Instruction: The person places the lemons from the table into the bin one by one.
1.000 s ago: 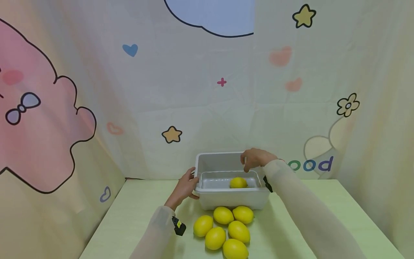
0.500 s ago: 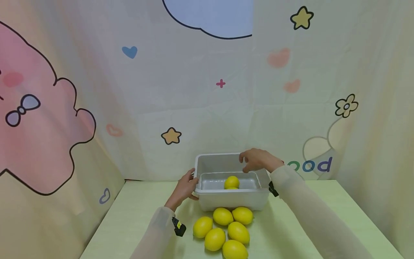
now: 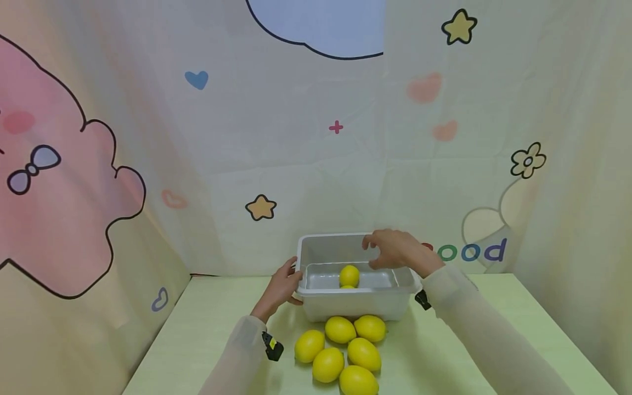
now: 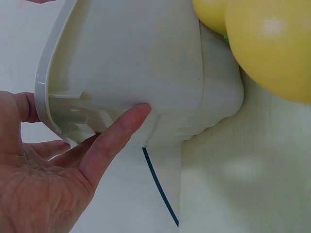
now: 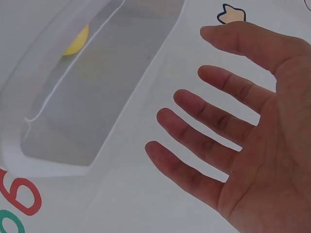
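A pale grey plastic bin stands at the back of the table. My left hand grips its left rim, and the left wrist view shows that hand's fingers against the bin's outer side. Inside the bin lies a lemon, with another yellow patch just below it, partly hidden by the front wall. Over the bin's right part hovers my right hand, holding nothing. In the right wrist view the right hand's fingers are spread and slightly bent.
Several lemons lie in a cluster on the pale green table, right in front of the bin. A printed cloth hangs close behind the bin.
The lemon in the bin has rolled left, and a second yellow patch has come into view below it. My right hand has shifted slightly left and down. My left hand stays on the rim.
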{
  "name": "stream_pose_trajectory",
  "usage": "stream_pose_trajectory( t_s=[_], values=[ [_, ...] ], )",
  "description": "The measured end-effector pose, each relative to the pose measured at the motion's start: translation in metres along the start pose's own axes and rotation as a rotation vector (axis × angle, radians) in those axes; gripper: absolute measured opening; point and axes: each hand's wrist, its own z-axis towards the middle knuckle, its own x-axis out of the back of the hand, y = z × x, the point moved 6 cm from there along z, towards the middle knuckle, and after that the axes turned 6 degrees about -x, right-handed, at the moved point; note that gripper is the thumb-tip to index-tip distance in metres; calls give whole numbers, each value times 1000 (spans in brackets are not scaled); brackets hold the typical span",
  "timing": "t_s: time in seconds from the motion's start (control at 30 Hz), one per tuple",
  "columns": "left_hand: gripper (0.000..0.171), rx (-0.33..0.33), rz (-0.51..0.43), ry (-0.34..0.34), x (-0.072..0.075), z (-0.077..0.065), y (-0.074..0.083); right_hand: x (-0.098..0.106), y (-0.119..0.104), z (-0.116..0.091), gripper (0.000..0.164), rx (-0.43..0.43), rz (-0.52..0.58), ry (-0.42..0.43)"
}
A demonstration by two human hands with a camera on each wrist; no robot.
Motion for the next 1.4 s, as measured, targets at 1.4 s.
stream_pose_trajectory(
  t_s=[1.4],
  values=[
    [61, -13, 16, -1, 0, -1, 0, -32, -46, -84, 34, 162, 77, 273]
  ],
)
